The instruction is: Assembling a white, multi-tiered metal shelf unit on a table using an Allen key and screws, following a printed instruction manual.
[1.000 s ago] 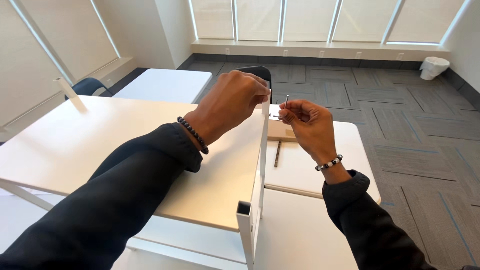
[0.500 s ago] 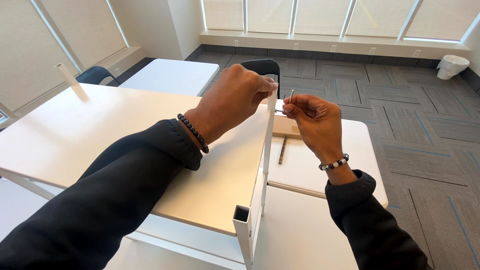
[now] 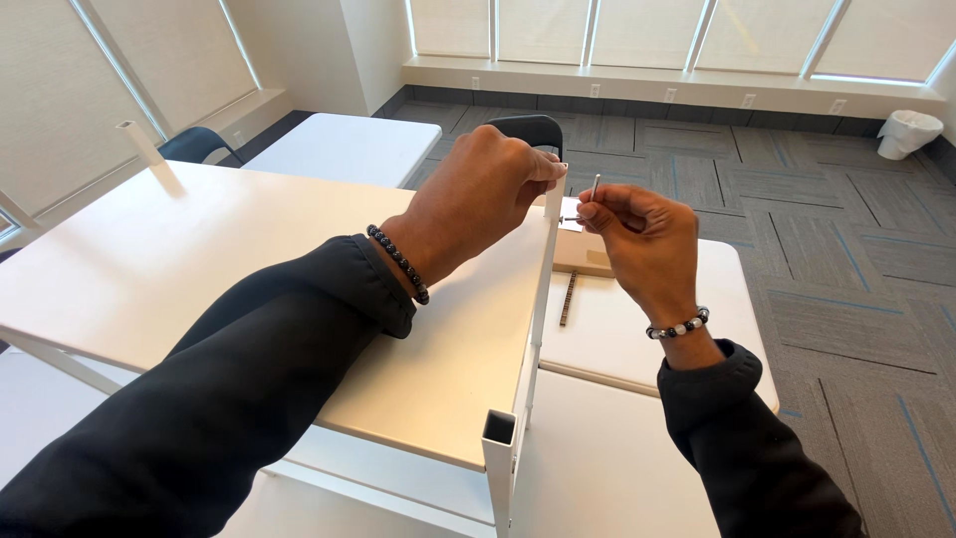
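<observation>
My left hand (image 3: 478,199) is closed over the far top corner of a white metal frame rail (image 3: 539,299) that runs along the edge of a white panel (image 3: 199,259). My right hand (image 3: 642,234) pinches a small metal hex key (image 3: 595,187) just right of that corner. The key's long arm points up and its short end points at the rail near my left fingers. A dark beaded bracelet is on my left wrist and a black-and-white one on my right. The rail's open square end (image 3: 498,430) faces me.
A low white table (image 3: 637,339) under my right hand carries a small cardboard box (image 3: 583,254) and a dark thin strip (image 3: 568,299). Another white tube (image 3: 139,144) sticks up at the left. Beyond are a second white table (image 3: 339,147), dark chairs (image 3: 525,128) and a white bin (image 3: 908,132).
Both hands stay at the rail's far corner. The right hand with the hex key has shifted only slightly; the view has tilted a little.
</observation>
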